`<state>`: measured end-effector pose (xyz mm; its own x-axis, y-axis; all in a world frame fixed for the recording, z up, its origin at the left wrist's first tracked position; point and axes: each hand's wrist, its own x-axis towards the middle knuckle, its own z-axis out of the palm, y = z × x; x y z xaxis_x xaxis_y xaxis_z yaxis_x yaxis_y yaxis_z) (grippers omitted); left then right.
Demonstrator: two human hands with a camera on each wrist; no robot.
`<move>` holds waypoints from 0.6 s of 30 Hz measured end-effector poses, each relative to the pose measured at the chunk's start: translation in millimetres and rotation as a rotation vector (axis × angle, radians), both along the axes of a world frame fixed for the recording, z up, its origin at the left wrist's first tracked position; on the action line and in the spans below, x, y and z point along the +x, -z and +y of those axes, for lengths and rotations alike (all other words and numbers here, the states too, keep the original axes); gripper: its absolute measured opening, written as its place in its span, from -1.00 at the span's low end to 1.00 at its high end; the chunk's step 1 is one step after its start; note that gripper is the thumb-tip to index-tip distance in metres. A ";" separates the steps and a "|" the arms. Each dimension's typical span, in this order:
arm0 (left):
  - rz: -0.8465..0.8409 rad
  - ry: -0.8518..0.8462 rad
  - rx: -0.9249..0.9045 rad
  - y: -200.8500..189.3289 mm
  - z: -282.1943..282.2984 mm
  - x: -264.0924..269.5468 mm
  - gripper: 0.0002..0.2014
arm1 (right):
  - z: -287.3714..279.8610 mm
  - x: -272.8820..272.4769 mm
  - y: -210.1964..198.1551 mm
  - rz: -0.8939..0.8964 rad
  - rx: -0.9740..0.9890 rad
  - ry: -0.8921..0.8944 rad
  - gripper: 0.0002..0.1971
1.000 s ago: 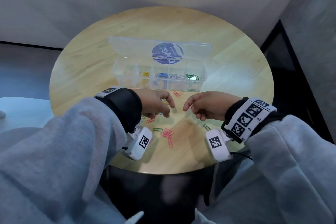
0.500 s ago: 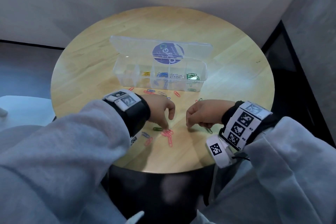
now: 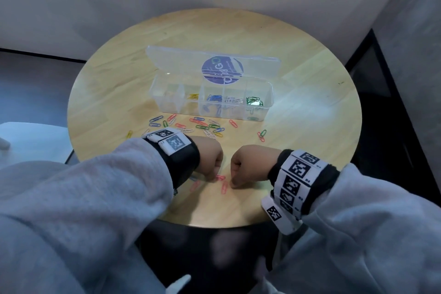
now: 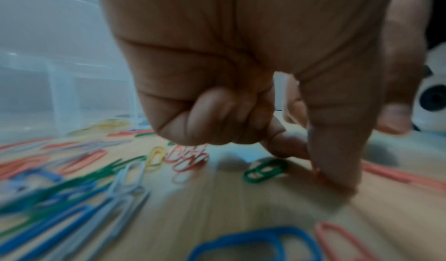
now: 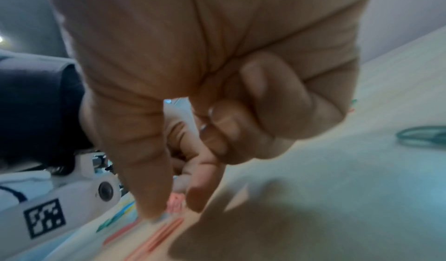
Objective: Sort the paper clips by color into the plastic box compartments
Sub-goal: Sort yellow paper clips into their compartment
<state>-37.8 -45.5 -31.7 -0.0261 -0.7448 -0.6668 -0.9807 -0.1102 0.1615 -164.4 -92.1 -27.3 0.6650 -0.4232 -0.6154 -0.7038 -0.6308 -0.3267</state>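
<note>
The clear plastic box [image 3: 268, 102] stands open mid-table, with yellow, blue, white and green clips in separate compartments. Loose paper clips [image 3: 202, 125] of mixed colours lie in front of it. My left hand [image 3: 213, 178] is down on the table near the front edge. Its thumb and forefinger pinch a red clip [image 4: 317, 170], and its curled fingers hold a bunch of red clips [image 4: 188, 156]. My right hand [image 3: 235, 184] faces it a few centimetres away. Its thumb and forefinger close around a red clip [image 5: 175, 202]. More red clips [image 3: 224, 188] lie between the two hands.
The round wooden table [image 3: 310, 126] has its near edge just behind my wrists. The box's lid [image 3: 176, 59] leans back, with a purple sticker on it. A red and green clip pair [image 3: 261, 135] lies to the right. A green clip [image 4: 265, 169] lies beside my left forefinger.
Both hands have come back from near the box toward the table's front edge and dropped onto the red clips. The fingers have closed into pinches.
</note>
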 end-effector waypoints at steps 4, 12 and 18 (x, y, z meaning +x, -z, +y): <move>0.122 -0.145 -0.023 -6.7 2.2 18.8 -0.84 | 5.2 5.9 5.0 -0.007 -0.017 -0.022 -0.73; 0.651 -0.561 -0.076 -23.8 6.7 53.1 -0.70 | 9.5 10.0 10.9 -0.073 -0.030 -0.050 -0.78; 0.953 -0.792 -0.004 -27.1 4.4 60.9 -0.73 | 3.9 7.6 11.3 -0.176 -0.052 -0.120 -0.85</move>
<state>23.1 -41.1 -4.6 -0.0412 -0.7785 -0.6264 -0.1355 -0.6167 0.7754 -156.8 -88.3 -38.6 0.8079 -0.3625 -0.4646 -0.5574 -0.7258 -0.4030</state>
